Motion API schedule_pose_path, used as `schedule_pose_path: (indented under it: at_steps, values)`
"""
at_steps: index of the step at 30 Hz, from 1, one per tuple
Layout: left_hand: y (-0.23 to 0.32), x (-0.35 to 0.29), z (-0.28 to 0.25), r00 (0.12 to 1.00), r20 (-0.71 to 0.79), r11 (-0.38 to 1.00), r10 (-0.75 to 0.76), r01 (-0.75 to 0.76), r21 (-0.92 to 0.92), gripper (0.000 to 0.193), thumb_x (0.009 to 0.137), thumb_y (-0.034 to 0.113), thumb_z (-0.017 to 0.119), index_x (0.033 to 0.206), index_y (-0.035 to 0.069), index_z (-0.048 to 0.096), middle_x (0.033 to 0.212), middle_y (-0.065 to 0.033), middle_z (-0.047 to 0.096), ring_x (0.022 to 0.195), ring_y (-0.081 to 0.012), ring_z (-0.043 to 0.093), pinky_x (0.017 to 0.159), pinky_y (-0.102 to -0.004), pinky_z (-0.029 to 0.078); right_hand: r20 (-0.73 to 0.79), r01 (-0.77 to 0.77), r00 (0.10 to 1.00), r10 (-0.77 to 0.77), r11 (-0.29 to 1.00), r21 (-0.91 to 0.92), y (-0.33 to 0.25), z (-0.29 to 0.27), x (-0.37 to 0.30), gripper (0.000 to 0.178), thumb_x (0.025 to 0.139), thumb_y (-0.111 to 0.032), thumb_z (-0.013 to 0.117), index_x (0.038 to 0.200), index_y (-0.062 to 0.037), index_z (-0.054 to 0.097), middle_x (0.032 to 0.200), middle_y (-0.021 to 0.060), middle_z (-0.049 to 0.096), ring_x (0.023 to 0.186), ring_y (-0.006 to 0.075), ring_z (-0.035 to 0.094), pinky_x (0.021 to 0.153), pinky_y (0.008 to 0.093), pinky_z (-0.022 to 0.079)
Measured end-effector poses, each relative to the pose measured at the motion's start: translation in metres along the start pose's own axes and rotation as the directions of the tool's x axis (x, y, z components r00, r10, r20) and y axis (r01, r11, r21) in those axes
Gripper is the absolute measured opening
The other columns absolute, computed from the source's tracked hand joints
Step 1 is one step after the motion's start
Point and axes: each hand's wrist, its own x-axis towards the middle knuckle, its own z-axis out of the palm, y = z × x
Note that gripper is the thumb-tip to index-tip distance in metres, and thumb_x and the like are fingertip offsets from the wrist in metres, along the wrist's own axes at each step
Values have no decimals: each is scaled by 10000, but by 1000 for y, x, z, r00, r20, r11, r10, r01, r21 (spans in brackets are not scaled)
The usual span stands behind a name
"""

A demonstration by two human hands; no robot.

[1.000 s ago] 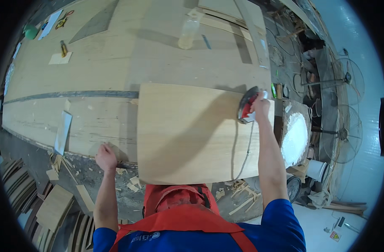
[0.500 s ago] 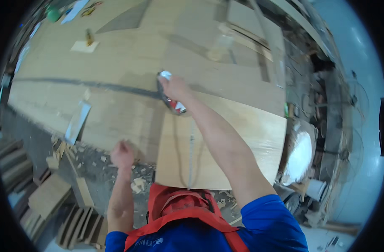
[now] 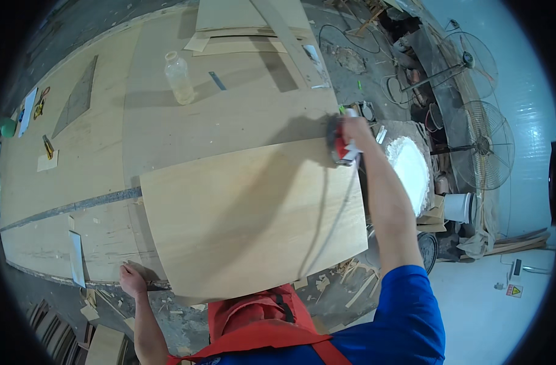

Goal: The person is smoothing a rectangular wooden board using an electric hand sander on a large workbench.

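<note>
My right hand (image 3: pixel 356 129) grips a red, white and dark handheld tool (image 3: pixel 345 145), blurred by motion, at the far right corner of a pale wooden sheet (image 3: pixel 253 213). A thin cord (image 3: pixel 339 213) runs from the tool across the sheet towards my body. Its exact kind I cannot make out. The sheet lies on a large plywood work surface (image 3: pixel 187 137), its near edge against my red apron (image 3: pixel 260 316). Left of the sheet, my left hand (image 3: pixel 132 280) is at the work surface's near edge with fingers curled; whether anything is in them is hidden.
A clear bottle (image 3: pixel 179 79) and a small ruler (image 3: pixel 217 81) are beyond the sheet. A yellow cutter (image 3: pixel 48 147) and a pale strip (image 3: pixel 77 258) lie left. At the right are a white powdery heap (image 3: pixel 409 173), a white bucket (image 3: pixel 457 208) and a fan (image 3: pixel 482 145). Wood scraps litter the floor.
My right hand has carried the tool from the sheet's far left corner to its far right corner. The view has swung right, and my left hand stays near the work surface's edge.
</note>
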Motion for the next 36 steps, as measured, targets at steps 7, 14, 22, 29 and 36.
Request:
schedule_pose_path:
  at_steps: [7, 14, 22, 29, 36]
  values:
    - [3, -7, -4, 998, -56, 1000, 26, -27, -14, 362, 1056, 325, 478, 835, 55, 577, 796, -226, 649, 750, -470, 629, 651, -598, 452, -175, -154, 920, 351, 735, 660, -39, 58, -43, 661, 1041, -505, 490, 697, 25, 682, 692, 180, 704, 724, 338, 741, 615, 473, 556]
    - [4, -3, -12, 998, -64, 998, 15, -19, -56, 379, 1057, 330, 485, 819, 48, 571, 777, -229, 643, 743, -466, 627, 645, -592, 449, -111, 321, 947, -302, 854, 410, -296, 135, -154, 706, 1058, -558, 381, 858, 53, 674, 806, 286, 690, 782, 492, 685, 734, 570, 541]
    - [3, -8, -16, 996, -71, 994, 53, -59, -88, 390, 1062, 319, 478, 807, 38, 569, 778, -226, 643, 737, -471, 626, 659, -585, 460, -156, 250, 963, -220, 945, 210, -203, 126, -139, 616, 1060, -516, 415, 828, -37, 724, 799, 213, 721, 821, 465, 699, 765, 524, 562]
    - [6, -7, -13, 993, -91, 996, 73, -77, -41, 379, 1057, 306, 487, 793, 47, 570, 787, -210, 652, 723, -460, 628, 652, -578, 470, -166, -128, 910, 381, 636, 761, -109, 98, -127, 765, 1037, -610, 428, 590, -13, 597, 490, 100, 555, 423, 213, 595, 419, 372, 483]
    - [11, -4, -14, 997, -40, 995, 62, -64, -73, 379, 1057, 315, 463, 836, 36, 592, 838, -226, 672, 782, -471, 645, 682, -583, 481, -162, 407, 913, -374, 864, 297, -301, 179, -194, 595, 1076, -496, 367, 992, 4, 680, 889, 305, 695, 865, 503, 679, 785, 567, 537]
